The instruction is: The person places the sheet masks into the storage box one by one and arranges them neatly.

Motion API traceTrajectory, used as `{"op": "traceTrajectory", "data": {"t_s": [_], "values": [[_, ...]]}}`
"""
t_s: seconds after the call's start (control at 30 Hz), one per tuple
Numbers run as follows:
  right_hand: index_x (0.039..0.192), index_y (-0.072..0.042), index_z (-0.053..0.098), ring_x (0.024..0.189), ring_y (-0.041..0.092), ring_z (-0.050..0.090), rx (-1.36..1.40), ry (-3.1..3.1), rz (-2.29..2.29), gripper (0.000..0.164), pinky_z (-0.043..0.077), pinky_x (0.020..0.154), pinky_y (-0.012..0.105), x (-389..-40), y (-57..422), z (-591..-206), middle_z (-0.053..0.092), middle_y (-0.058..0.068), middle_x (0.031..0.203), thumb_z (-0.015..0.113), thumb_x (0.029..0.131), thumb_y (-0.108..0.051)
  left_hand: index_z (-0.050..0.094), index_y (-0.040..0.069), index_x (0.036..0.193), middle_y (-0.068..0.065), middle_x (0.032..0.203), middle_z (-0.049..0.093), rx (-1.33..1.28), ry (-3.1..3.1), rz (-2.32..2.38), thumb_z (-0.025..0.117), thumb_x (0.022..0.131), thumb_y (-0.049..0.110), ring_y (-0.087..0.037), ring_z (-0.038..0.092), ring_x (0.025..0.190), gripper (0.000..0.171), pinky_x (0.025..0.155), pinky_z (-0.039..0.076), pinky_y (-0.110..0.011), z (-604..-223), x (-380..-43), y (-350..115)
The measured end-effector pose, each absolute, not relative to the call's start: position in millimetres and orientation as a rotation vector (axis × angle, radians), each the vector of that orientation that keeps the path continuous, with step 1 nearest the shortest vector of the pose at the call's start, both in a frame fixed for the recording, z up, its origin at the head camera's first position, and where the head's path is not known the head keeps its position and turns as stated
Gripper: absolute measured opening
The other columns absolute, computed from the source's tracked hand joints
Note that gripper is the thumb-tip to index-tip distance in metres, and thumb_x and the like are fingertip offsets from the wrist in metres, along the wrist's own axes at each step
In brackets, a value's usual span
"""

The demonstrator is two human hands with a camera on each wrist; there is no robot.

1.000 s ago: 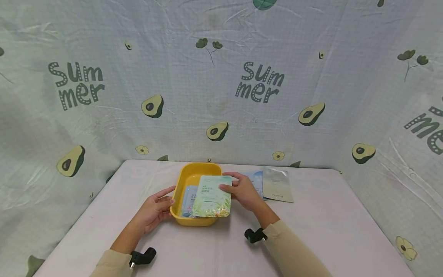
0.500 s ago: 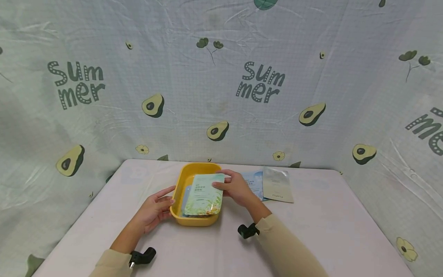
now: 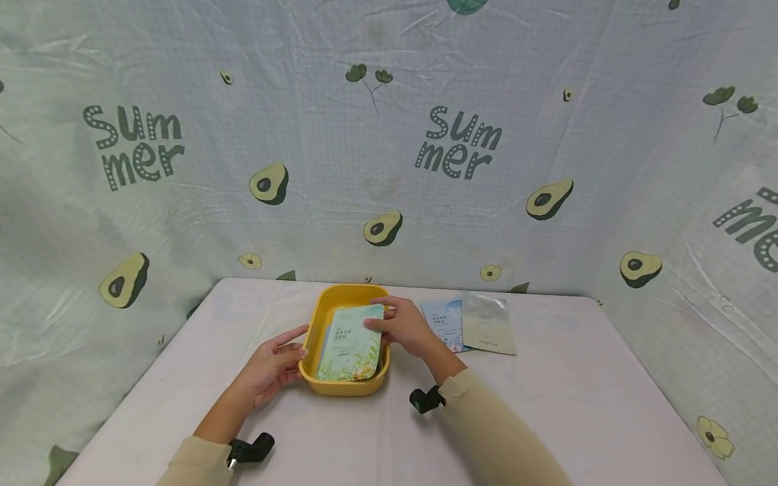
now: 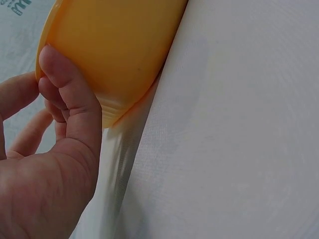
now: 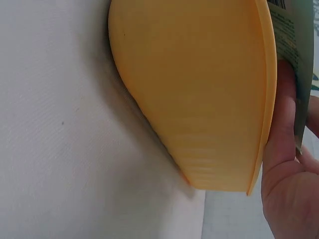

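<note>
A yellow plastic tub (image 3: 308, 364) stands on the table, its left rim pinched between the thumb and fingers of my left hand (image 3: 273, 370). The left wrist view has that thumb against the tub's outer wall (image 4: 124, 45). My right hand (image 3: 406, 327) grips a pale green face mask sachet (image 3: 349, 344) with a leafy print by its upper right edge. The sachet is over the tub's inside, front upwards, and covers most of a blue sachet (image 3: 326, 341) lying there. Seen from the right wrist, the fingers hold the sachet (image 5: 304, 64) just past the tub's rim.
Right of the tub, a light blue sachet (image 3: 445, 322) lies partly under a silver-beige sachet (image 3: 488, 324) on the white-covered table (image 3: 547, 405). Behind the table hangs a printed cloth (image 3: 340, 142).
My right hand has carried the green sachet leftward, from over the tub's right rim to within its outline. The light blue sachet shows more now. My left hand stays at the rim.
</note>
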State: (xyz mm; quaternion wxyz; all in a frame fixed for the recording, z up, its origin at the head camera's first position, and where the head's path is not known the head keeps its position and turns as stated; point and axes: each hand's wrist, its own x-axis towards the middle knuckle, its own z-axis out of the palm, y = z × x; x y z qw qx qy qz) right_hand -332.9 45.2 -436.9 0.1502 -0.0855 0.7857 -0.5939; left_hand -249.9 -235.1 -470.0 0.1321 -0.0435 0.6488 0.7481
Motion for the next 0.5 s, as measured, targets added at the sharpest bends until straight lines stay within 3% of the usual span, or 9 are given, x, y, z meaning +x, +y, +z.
{"op": "traceTrajectory", "data": {"t_s": [0.3, 0.5], "values": [[0.133, -0.016, 0.063, 0.072, 0.021, 0.071, -0.258, 2.314, -1.663, 0.052, 0.062, 0.065, 0.028, -333.2, 40.4, -437.5, 0.073, 0.010, 0.099, 0.083, 0.086, -0.022, 0.031, 0.011, 0.162, -0.004, 0.111, 0.060, -0.110, 1.878, 2.172, 0.062, 0.100, 0.007, -0.014, 0.067, 0.080, 0.069, 0.074, 0.061, -0.025, -470.2, -249.5, -235.2], [0.137, -0.014, 0.061, 0.071, 0.021, 0.071, -0.285, 2.341, -1.615, 0.054, 0.062, 0.065, 0.028, -333.8, 38.3, -435.9, 0.072, 0.010, 0.099, 0.082, 0.088, -0.022, 0.030, 0.011, 0.162, -0.004, 0.111, 0.061, -0.097, 1.879, 2.173, 0.063, 0.100, 0.007, -0.014, 0.068, 0.081, 0.070, 0.074, 0.061, -0.025, -471.2, -249.9, -236.6]]}}
